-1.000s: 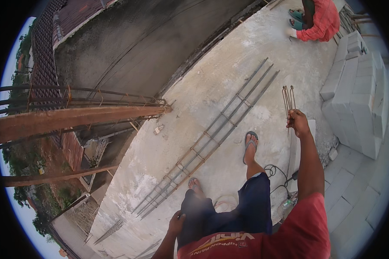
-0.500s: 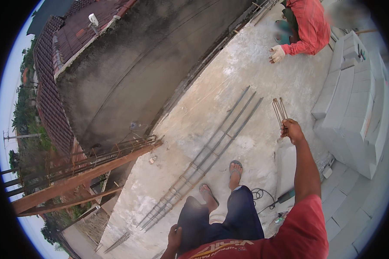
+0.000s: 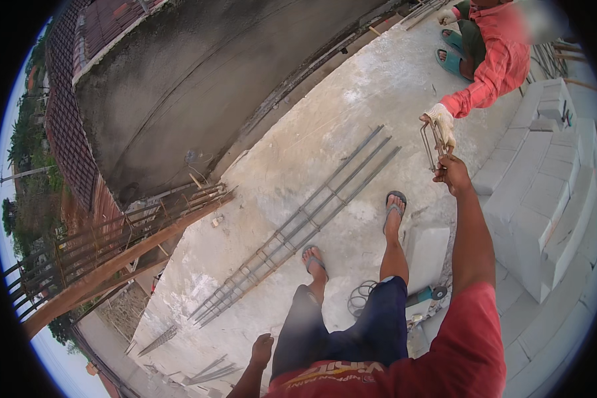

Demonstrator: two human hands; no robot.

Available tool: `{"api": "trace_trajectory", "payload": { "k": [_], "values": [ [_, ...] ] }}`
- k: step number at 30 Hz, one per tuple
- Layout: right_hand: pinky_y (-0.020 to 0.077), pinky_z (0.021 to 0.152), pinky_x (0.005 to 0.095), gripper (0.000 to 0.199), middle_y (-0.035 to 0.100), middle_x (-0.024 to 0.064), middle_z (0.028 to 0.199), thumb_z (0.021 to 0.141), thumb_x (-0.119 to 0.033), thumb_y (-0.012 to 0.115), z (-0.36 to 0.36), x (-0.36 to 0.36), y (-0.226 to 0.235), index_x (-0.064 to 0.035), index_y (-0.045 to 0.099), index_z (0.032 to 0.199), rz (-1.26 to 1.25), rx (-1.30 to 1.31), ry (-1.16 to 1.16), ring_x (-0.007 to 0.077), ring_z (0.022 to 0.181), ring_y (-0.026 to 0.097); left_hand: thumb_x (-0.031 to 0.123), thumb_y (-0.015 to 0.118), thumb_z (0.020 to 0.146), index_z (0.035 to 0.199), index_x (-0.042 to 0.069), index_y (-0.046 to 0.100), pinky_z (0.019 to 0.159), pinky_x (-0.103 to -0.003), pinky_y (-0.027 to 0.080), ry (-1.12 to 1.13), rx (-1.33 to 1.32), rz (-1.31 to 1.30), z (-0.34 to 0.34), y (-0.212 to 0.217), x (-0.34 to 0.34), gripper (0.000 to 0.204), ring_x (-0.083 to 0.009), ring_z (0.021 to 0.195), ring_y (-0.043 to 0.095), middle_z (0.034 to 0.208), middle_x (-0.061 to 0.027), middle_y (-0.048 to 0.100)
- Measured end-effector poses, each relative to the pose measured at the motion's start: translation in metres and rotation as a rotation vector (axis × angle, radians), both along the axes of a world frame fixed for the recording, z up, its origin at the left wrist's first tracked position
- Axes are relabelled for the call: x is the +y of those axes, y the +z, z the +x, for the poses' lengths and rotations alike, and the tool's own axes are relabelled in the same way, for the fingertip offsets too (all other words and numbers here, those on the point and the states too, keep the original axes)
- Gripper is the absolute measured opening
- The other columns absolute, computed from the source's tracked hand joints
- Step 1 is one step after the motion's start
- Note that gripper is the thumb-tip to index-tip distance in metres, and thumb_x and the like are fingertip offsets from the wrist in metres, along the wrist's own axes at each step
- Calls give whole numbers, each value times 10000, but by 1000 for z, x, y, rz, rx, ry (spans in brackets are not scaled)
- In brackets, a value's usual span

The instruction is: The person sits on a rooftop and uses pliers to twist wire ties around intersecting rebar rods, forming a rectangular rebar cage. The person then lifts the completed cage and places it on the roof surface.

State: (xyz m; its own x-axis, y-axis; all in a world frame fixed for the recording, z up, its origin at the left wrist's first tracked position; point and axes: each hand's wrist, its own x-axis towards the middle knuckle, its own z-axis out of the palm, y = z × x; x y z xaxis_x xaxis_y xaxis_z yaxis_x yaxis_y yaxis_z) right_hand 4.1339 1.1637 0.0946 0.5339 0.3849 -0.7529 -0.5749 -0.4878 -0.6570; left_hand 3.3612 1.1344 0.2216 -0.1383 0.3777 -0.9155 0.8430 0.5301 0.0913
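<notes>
While a co-worker's gloved hand (image 3: 439,121) reaches in from the far side, the person's right hand (image 3: 452,174) holds a small bunch of bent metal rods (image 3: 426,147) out at arm's length. Its fingers are closed round the lower ends of the rods, and their upper part stands free above the grip, overlapping the pale glove; whether the glove has a firm hold cannot be told. The left hand (image 3: 262,350) hangs low beside the thigh, its fingers loosely curled, and it is unclear whether anything lies in it.

The step in hand looks like a pass from one person to the other, with the rods between the two hands. The next move seems to call for the right grip to stay firm until the glove is secure on the metal, and then to loosen.

The rods are thin, brownish and stiff-looking, with angular bends that give them a narrow, open outline. Left of the right hand, a long rebar cage (image 3: 308,216) lies slantwise on a rough, pale concrete slab (image 3: 272,179) blotched with white; its straight grey bars run side by side, joined by crosspieces. To the right, smooth light-grey blocks (image 3: 517,192) with flat faces and square edges are stacked in a pile. A rounded, teal-bodied angle grinder (image 3: 426,296) lies near the person's leg.
</notes>
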Motion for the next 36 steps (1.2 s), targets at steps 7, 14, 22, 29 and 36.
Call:
{"api": "trace_trajectory", "payload": {
  "k": [7, 14, 22, 29, 36],
  "values": [
    [524, 573, 355, 208, 531, 29, 856, 966, -245, 570, 81, 22, -38, -57, 546, 1051, -12, 72, 51, 159, 671, 569, 273, 576, 911, 1264, -38, 567, 896, -333, 485, 215, 50, -34, 74, 1, -46, 470, -234, 1031, 628, 1132, -168, 664],
    [538, 623, 341, 553, 567, 138, 1224, 957, -350, 548, 140, 60, -28, -27, 438, 1391, -201, -174, 113, 277, 1003, 629, 327, 596, 912, 1221, 26, 620, 945, -375, 486, 158, 54, 24, 211, 46, -41, 432, -293, 1096, 634, 1141, -187, 670],
    [478, 442, 318, 339, 625, 104, 614, 852, -299, 684, 41, -33, 28, 19, 652, 738, -359, -75, 1587, 172, 521, 603, 471, 598, 877, 1090, 30, 660, 925, -433, 493, -42, 211, -237, 251, 68, -66, 494, -355, 1074, 635, 1117, -205, 672],
    [529, 538, 323, 388, 683, 120, 706, 830, -364, 710, -66, -120, 86, 22, 699, 861, -255, 214, 2259, 205, 570, 657, 428, 550, 912, 1116, 35, 659, 904, -541, 482, -296, 1, -321, 253, 102, -46, 456, -384, 1092, 626, 1121, -204, 669],
    [541, 557, 320, 263, 698, 120, 795, 864, -246, 642, -108, -65, 152, -3, 710, 939, -539, 480, 2127, 204, 646, 678, 275, 546, 858, 1003, 1, 682, 864, -488, 503, -318, -329, -245, 223, 140, -15, 339, -387, 997, 653, 1001, -223, 682]
  ]
}}
